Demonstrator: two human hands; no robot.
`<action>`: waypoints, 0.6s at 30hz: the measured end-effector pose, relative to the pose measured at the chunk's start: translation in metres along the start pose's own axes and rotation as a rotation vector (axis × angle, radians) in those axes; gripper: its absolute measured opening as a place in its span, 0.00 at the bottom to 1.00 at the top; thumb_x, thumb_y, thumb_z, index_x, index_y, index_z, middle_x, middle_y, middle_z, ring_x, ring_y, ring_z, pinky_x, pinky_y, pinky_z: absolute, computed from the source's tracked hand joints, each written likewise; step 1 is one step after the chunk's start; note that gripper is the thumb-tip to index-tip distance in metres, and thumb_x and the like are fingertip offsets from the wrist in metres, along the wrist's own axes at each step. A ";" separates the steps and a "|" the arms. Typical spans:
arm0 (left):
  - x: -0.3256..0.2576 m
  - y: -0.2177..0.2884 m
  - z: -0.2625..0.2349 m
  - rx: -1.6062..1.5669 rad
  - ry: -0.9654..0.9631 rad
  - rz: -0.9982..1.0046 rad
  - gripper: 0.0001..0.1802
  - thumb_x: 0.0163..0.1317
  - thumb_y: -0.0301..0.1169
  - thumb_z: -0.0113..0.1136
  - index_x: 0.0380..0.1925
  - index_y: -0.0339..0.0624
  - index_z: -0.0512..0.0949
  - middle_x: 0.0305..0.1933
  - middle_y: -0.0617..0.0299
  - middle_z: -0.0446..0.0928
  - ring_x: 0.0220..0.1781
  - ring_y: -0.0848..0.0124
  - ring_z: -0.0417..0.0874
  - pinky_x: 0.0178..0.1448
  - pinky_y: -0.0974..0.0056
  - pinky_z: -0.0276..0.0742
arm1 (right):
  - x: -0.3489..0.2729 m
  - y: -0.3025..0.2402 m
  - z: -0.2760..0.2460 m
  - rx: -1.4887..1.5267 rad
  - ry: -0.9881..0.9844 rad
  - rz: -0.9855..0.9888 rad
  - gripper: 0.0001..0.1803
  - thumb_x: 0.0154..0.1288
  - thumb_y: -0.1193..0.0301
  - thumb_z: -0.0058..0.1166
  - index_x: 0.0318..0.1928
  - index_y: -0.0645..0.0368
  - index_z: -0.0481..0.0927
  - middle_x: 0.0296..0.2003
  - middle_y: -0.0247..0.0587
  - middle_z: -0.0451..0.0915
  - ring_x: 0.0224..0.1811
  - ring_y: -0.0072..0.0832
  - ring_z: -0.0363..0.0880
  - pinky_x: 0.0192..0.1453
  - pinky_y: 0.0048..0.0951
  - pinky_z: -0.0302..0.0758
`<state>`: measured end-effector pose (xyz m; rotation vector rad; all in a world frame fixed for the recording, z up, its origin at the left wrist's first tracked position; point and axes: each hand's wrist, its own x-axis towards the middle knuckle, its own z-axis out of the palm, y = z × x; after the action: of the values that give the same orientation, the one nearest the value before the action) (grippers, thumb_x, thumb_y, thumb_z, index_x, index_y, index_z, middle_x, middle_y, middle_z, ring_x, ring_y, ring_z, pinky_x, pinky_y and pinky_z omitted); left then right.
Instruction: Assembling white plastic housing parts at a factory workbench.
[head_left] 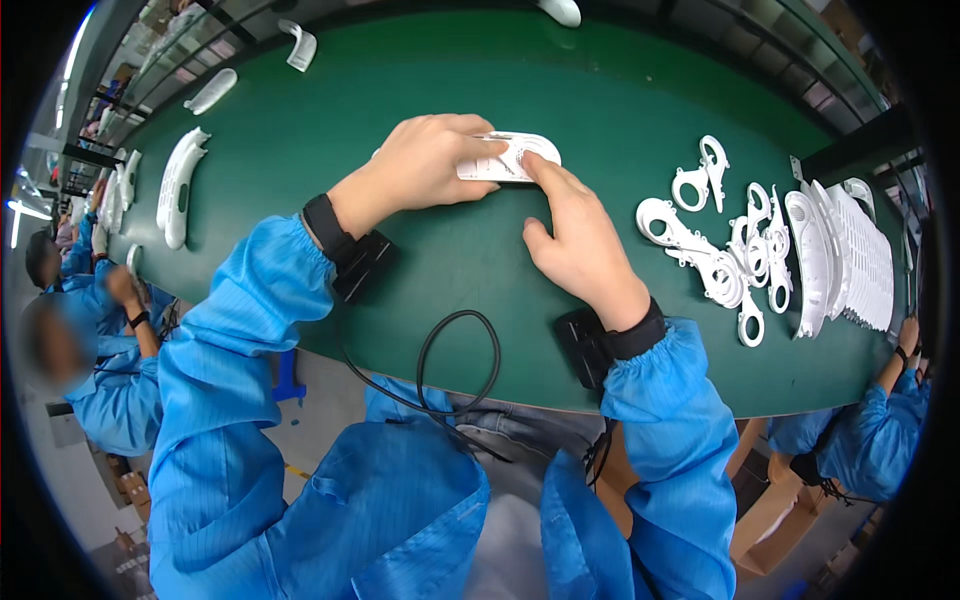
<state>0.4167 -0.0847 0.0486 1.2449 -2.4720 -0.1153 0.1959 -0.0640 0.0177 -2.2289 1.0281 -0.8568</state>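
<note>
A white plastic housing piece (518,150) with a rounded end lies low over the green table, its ribbed inner side showing. My left hand (425,165) is closed around its left part, thumb on top, and hides that end. The fingertips of my right hand (580,235) press on the upper face near the rounded end, while its thumb stands apart from the piece. Whether the piece rests on the table cannot be made out.
White ring-ended plastic parts (735,255) lie in a loose pile at right, beside a row of curved white shells (840,260). A long white shell (182,188) lies at left. A black cable (460,315) loops at the table's front edge. People in blue sit on both sides.
</note>
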 end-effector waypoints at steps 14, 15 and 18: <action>0.120 -0.136 0.003 0.325 -0.094 -0.250 0.55 0.45 0.35 0.75 0.73 0.59 0.54 0.49 0.53 0.81 0.55 0.52 0.80 0.58 0.47 0.70 | 0.004 0.030 -0.005 -0.415 0.174 0.013 0.27 0.56 0.71 0.57 0.58 0.64 0.72 0.58 0.54 0.72 0.63 0.50 0.66 0.66 0.48 0.64; 0.131 -0.142 0.006 0.356 -0.193 -0.283 0.55 0.44 0.36 0.75 0.73 0.59 0.55 0.52 0.53 0.81 0.57 0.52 0.79 0.60 0.46 0.69 | 0.001 0.029 0.000 -0.431 0.166 0.020 0.26 0.58 0.69 0.57 0.58 0.63 0.73 0.62 0.54 0.70 0.65 0.52 0.64 0.67 0.49 0.62; 0.166 -0.136 0.003 0.530 -0.218 -0.127 0.55 0.45 0.42 0.76 0.73 0.59 0.55 0.59 0.51 0.77 0.63 0.50 0.75 0.64 0.44 0.66 | -0.001 0.026 0.001 -0.435 0.091 0.106 0.30 0.65 0.61 0.54 0.64 0.61 0.69 0.67 0.55 0.64 0.71 0.52 0.58 0.73 0.49 0.55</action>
<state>0.4292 -0.2984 0.0615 1.6766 -2.7071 0.4203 0.1842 -0.0776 -0.0014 -2.4736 1.4786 -0.7486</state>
